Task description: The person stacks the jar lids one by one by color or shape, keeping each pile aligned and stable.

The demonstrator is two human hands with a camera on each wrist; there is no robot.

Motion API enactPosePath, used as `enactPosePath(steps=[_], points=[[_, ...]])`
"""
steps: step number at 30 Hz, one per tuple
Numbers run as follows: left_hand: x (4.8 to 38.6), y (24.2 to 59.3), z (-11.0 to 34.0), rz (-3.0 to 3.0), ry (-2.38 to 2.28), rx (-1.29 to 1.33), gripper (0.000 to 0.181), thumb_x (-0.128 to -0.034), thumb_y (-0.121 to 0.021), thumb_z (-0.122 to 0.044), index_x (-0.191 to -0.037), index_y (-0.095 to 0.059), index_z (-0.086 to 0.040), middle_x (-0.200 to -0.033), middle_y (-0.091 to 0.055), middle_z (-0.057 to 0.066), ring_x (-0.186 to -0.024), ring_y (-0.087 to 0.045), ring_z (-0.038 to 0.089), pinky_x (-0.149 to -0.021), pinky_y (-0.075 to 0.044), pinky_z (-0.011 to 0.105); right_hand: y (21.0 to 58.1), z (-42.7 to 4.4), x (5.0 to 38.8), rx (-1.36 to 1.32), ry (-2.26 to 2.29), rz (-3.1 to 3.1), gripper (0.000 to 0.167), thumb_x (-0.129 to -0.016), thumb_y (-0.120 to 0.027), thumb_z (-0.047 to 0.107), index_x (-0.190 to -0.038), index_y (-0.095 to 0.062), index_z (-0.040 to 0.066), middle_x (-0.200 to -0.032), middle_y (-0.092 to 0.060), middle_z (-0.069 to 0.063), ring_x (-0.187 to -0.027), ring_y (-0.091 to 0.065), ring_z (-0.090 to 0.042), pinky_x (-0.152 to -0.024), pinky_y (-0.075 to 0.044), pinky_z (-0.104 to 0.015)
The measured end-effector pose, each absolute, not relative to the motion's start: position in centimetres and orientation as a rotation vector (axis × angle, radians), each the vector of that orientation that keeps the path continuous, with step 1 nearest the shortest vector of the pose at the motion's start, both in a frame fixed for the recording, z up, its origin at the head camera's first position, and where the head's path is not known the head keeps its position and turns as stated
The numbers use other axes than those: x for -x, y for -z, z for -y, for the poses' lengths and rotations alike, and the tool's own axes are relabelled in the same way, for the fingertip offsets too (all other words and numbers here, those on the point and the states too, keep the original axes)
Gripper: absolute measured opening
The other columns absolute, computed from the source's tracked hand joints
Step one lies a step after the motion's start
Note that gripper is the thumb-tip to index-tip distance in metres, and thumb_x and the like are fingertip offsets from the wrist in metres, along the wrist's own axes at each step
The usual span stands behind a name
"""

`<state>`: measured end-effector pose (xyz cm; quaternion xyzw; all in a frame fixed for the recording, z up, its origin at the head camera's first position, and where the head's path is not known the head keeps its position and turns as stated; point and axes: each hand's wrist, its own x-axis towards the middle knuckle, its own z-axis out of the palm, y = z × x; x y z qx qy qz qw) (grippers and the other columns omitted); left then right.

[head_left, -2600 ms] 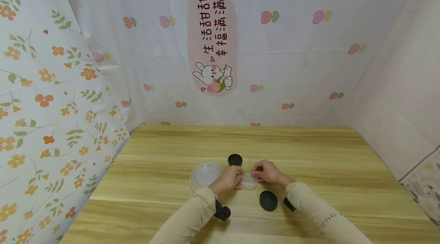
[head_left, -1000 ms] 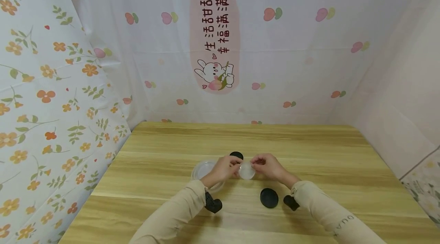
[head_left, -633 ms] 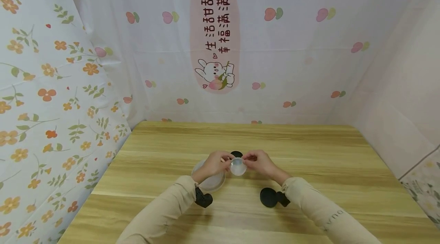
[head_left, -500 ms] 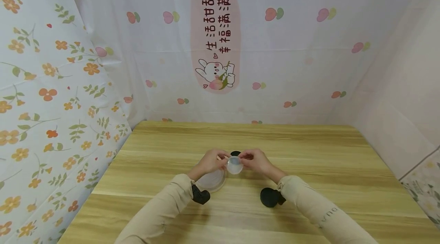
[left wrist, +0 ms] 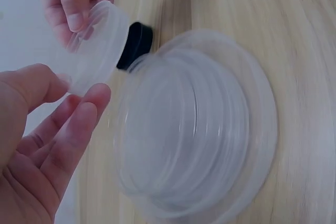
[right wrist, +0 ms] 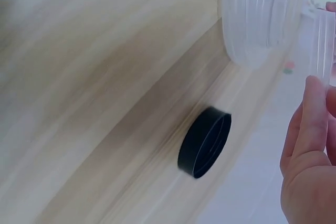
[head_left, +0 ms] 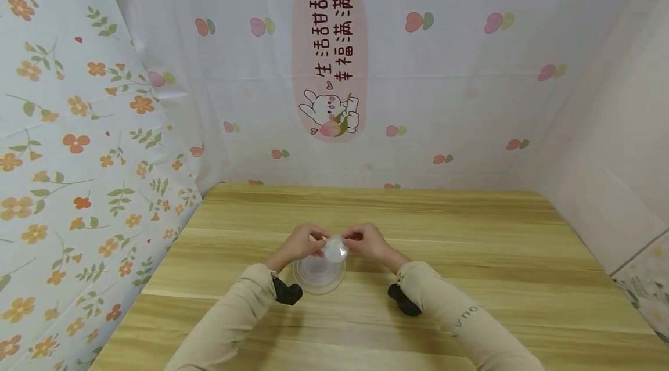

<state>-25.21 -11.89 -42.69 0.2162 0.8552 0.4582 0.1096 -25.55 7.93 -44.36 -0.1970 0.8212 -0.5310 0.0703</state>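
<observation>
Both hands hold a small round clear plastic lid (head_left: 335, 249) at opposite edges, tilted above the table. My left hand (head_left: 304, 242) pinches its left edge between thumb and fingertips. On the opposite edge, the fingers of my right hand (head_left: 367, 241) grip it. Just under the left hand lies a stack of larger clear round plastic lids (left wrist: 194, 129) of different sizes, partly covered in the head view. A black round cap (left wrist: 137, 45) shows behind the small lid in the left wrist view. The right wrist view has a black cap (right wrist: 205, 142) on the wood, its hollow side visible.
The wooden table (head_left: 470, 243) reaches back to a printed cloth (head_left: 444, 98). A black wrist camera (head_left: 287, 291) sits under the left sleeve, and another dark wrist device (head_left: 407, 303) under the right. The far black cap is hidden behind the hands in the head view.
Both hands have carried the small clear lid left and slightly up, from near the middle to the edge of the clear stack. The lid has tilted along the way.
</observation>
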Motion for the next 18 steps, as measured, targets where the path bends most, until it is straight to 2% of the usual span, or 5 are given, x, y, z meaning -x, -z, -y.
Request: enactPosePath(steps=[3,11,18], points=[[25.2,42.8,12.6,-2.521,-1.331,-0.627,0.023,-0.0836,-0.051,0.001,-0.103,-0.062,0.007,-0.074,-0.057,0.010,-0.063,-0.061,0.033,-0.058,-0.051,0.040,44.6,-7.1,25.7,0.581,1.594,-2.448,0.013,-0.081,-0.058,-0.003,-0.091,-0.063,-0.009,-0.083,-0.062,-0.014,-0.071,-0.059,-0.017,-0.061,-0.052,-0.030],[25.0,42.8,13.9,-2.567,-1.313,-0.534,0.022,-0.0809,-0.053,0.003,-0.100,-0.063,0.007,-0.072,-0.058,0.010,-0.056,-0.061,0.020,-0.052,-0.051,0.028,44.8,-5.4,26.0,0.594,1.564,-2.461,0.013,-0.082,-0.058,-0.002,-0.092,-0.062,-0.008,-0.078,-0.060,-0.011,-0.066,-0.057,-0.015,-0.058,-0.051,-0.026],[24.8,42.8,14.4,-2.593,-1.312,-0.441,0.018,-0.0811,-0.057,0.002,-0.096,-0.064,0.007,-0.070,-0.058,0.009,-0.057,-0.062,0.022,-0.055,-0.052,0.031,45.2,-4.7,26.1,0.597,1.583,-2.444,0.012,-0.083,-0.057,-0.001,-0.091,-0.062,-0.008,-0.077,-0.060,-0.010,-0.066,-0.057,-0.015,-0.057,-0.051,-0.026]])
